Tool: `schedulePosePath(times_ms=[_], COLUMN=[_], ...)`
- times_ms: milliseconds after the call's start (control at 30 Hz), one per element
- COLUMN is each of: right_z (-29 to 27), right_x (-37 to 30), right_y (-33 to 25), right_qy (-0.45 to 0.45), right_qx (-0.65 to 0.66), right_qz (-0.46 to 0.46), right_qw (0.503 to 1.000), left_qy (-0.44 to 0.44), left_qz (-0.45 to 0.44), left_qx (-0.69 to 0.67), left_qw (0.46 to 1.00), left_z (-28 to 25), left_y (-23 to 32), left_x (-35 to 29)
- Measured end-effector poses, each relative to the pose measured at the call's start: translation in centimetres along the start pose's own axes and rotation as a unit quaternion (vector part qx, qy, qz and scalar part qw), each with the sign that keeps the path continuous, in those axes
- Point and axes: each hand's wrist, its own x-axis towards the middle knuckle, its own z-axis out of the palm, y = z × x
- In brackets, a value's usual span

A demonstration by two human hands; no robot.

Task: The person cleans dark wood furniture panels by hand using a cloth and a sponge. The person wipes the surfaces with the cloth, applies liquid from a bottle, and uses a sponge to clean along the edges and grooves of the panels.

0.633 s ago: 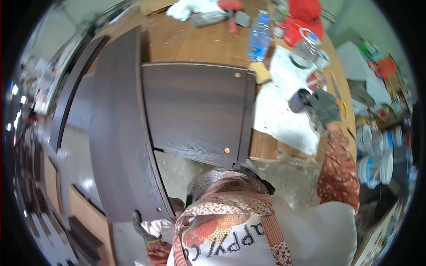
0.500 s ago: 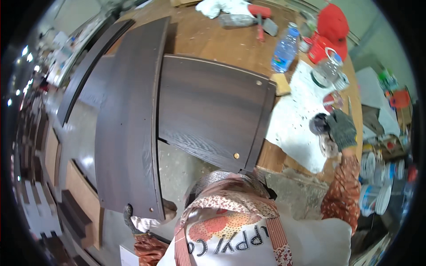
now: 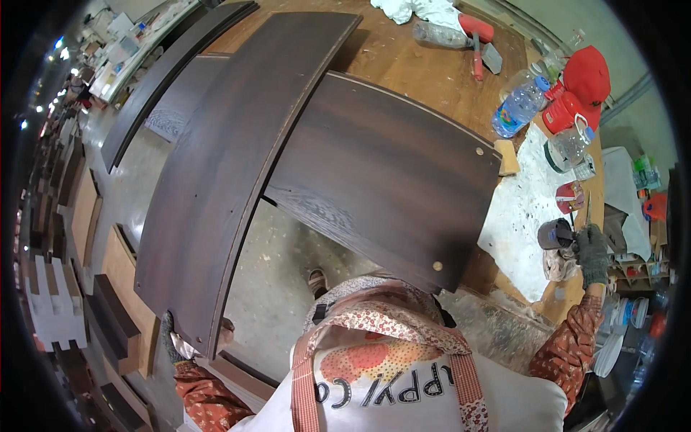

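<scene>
A long dark-brown wood panel point(image 3: 223, 151) slopes across the left side of the bench. My left hand point(image 3: 173, 340), in a dark grey glove, grips the panel's near end, its thumb along the left edge. Something white, perhaps a cloth, shows beside that palm. At the far right my right hand point(image 3: 593, 255), also gloved in grey, is closed beside a small dark cup point(image 3: 554, 235). A dark piece bridges cup and fingers; I cannot tell whether it is a handle or a tool. A crumpled whitish rag point(image 3: 560, 265) lies against the cup.
Beneath the long panel lies a wide dark panel point(image 3: 389, 173). White stained paper point(image 3: 515, 230) covers the bench's right part, with a red-labelled jar point(image 3: 569, 196), water bottles point(image 3: 520, 108) and a yellow sponge point(image 3: 507, 158). A red-handled hammer point(image 3: 478, 57) lies farther back. Boards point(image 3: 119, 277) lie at left.
The view has shifted, so the panels sit differently in the picture. My right hand has drawn back from over the dark cup to its right side. My left hand still grips the panel's near end.
</scene>
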Motion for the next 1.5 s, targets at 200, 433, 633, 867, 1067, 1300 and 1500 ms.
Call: schedulePosePath(times_ms=[200,433,633,867,1067,1300,1500], right_z=[-1.0,-6.2,-12.5,-15.7,-15.8,-15.2,-14.7], right_x=[-3.3,-2.4,6.9,16.4,20.6,23.6,25.1], right_y=[-1.7,-13.6,-33.6,-50.5,-52.6,-52.4,-52.6], right_qy=[0.016,0.143,-0.004,-0.123,-0.177,-0.148,-0.23], right_qx=[0.408,0.728,0.89,0.909,0.817,0.731,0.774], right_qz=[0.292,0.41,0.162,0.023,0.041,-0.048,-0.02], right_qw=[0.865,0.53,0.426,0.398,0.547,0.665,0.589], left_qy=[-0.006,-0.05,-0.057,-0.075,-0.031,-0.025,0.099], left_qz=[0.012,-0.038,-0.048,-0.032,0.027,0.252,0.135], left_qx=[0.043,0.053,0.053,0.096,0.167,0.663,0.473], left_qw=[0.999,0.997,0.996,0.992,0.985,0.705,0.865], left_z=[-3.0,-1.9,-3.8,-2.7,-8.7,-14.7,-21.8], left_y=[4.9,9.8,11.8,12.4,11.0,7.3,4.9], left_x=[7.6,12.5,17.8,16.5,13.6,9.1,8.8])
